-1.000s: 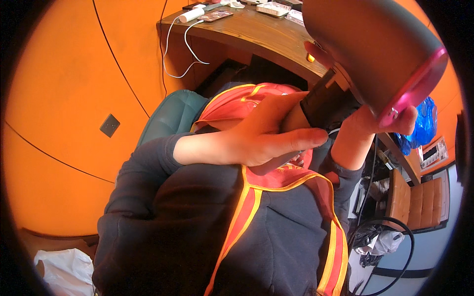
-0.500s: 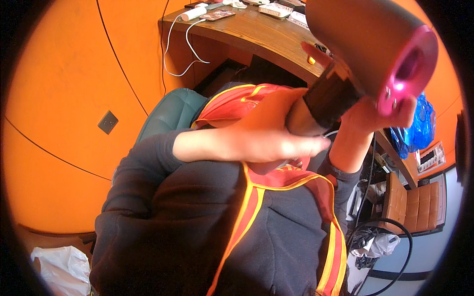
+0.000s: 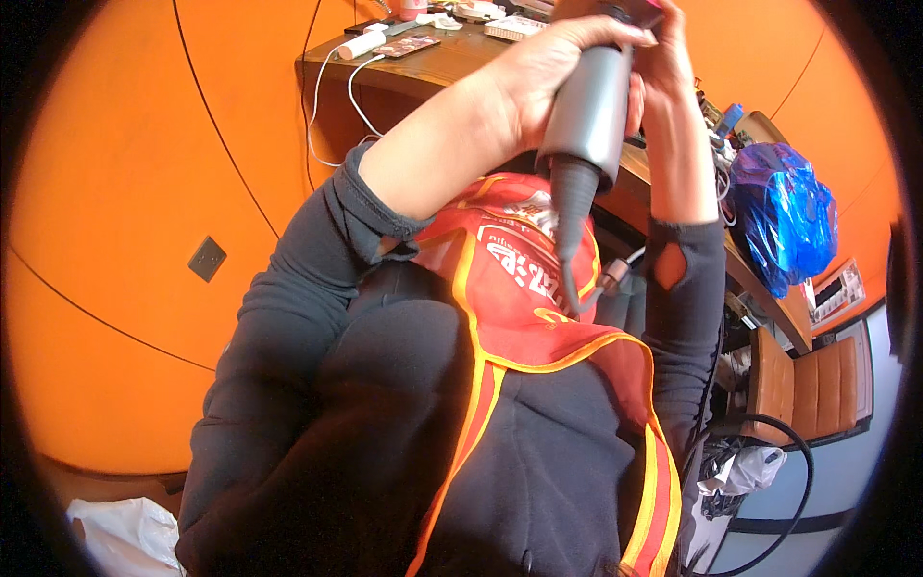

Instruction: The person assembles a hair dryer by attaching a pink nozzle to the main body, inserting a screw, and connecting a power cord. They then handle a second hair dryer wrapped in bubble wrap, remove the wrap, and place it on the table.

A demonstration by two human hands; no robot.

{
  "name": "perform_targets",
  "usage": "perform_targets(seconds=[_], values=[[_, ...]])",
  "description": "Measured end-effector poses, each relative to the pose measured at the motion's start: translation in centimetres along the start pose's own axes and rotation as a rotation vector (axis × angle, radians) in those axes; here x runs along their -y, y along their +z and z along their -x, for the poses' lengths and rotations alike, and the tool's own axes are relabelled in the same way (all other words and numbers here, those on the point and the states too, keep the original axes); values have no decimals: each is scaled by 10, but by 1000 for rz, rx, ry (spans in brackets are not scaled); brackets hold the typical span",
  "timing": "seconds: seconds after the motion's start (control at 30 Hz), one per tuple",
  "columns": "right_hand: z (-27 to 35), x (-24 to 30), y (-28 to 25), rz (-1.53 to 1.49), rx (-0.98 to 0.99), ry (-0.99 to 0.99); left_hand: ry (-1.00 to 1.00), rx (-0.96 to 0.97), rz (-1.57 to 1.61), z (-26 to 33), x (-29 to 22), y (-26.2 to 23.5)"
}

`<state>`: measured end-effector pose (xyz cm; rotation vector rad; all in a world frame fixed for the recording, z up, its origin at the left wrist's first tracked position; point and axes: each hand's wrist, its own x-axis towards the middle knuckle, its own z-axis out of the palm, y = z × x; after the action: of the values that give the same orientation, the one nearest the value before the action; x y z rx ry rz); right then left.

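Observation:
A hair dryer [image 3: 590,108] with a dark grey handle is held up at the top of the view, its handle end pointing down toward me. My left hand [image 3: 543,75] wraps the upper handle from the left, the thumb lying across it. From the right, my right hand [image 3: 670,62] is closed round the dryer close to its head, some fingers hidden behind it. Most of the head is cut off by the upper edge; a bit of dark pink shows there. The ribbed cord sleeve [image 3: 575,204] hangs from the handle's end over my red apron [image 3: 524,332].
A wooden desk [image 3: 423,79] at the back carries a phone [image 3: 408,46] and white cables. Blue plastic bag [image 3: 784,216] on the right, brown padded chair [image 3: 817,389] below it. A black cable [image 3: 810,481] loops at lower right. White bag [image 3: 125,529] at lower left.
The dryer has moved up and away, its head now mostly out of view. My left hand has risen from lower down, where its fingers were stretched out, and now grips the handle.

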<state>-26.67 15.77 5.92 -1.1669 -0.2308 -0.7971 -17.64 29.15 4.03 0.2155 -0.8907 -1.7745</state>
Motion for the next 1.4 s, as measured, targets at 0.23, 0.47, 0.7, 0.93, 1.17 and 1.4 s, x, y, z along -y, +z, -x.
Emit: perform_targets(seconds=[0.23, 0.47, 0.7, 0.93, 1.17, 1.4], values=[[-14, -30, -1, 57, -367, 111, -9, 41, 222, 4, -24, -20], [10, -45, 32, 192, -449, 303, 141, 16, 248, 21, -13, -17], [20, -48, 49, 354, -548, 329, 168, 9, 227, 20, -13, -24], [17, -56, 21, 320, -573, 256, 67, -37, 184, 20, -4, -30], [42, -83, 3, 1132, -270, -552, -6, 12, 349, 29, 1, -6], [65, -58, 31, 1529, -2, -994, 156, -100, 28, 49, 28, 8]])
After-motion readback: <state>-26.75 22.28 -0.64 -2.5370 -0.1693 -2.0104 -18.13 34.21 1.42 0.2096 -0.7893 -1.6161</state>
